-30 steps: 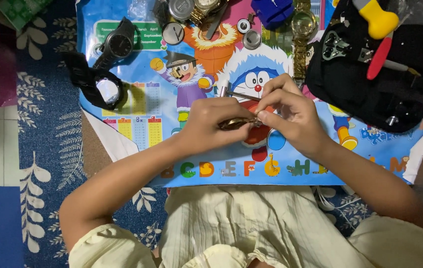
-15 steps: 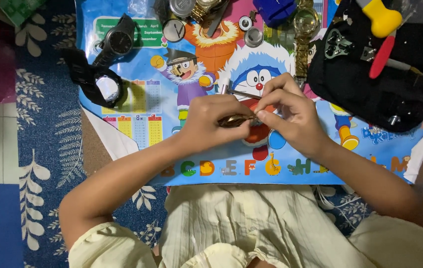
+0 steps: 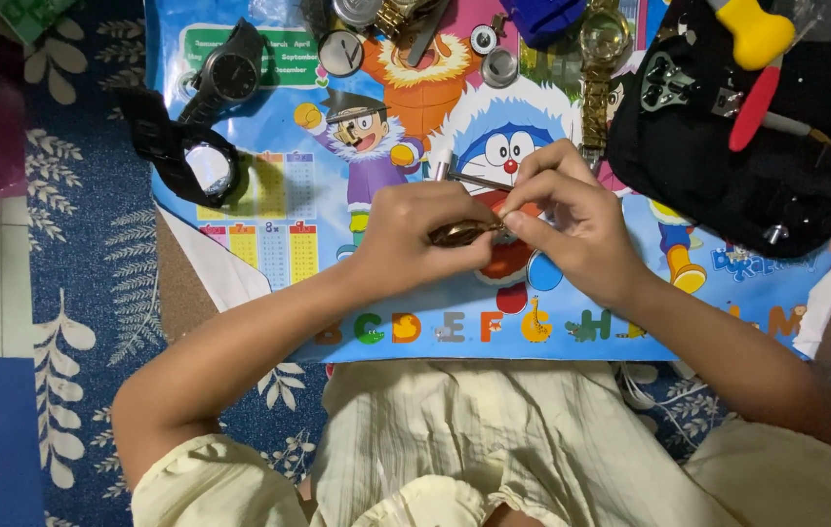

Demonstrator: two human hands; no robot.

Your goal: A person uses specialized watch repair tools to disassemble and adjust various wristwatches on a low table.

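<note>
My left hand (image 3: 417,234) grips a small gold-brown watch case (image 3: 462,232) over the colourful cartoon mat (image 3: 269,244). My right hand (image 3: 567,226) meets it from the right and pinches a thin metal tool (image 3: 479,182) whose tip points left above the case. Both hands touch at the fingertips in the mat's middle. Most of the case is hidden by my fingers.
A black wristwatch (image 3: 227,76) and an empty black watch strap frame (image 3: 181,148) lie at the left. Loose watch faces and case backs (image 3: 341,52), a gold metal-band watch (image 3: 599,68) and a black cloth (image 3: 728,166) with a yellow-and-red handled tool (image 3: 755,59) sit along the far edge.
</note>
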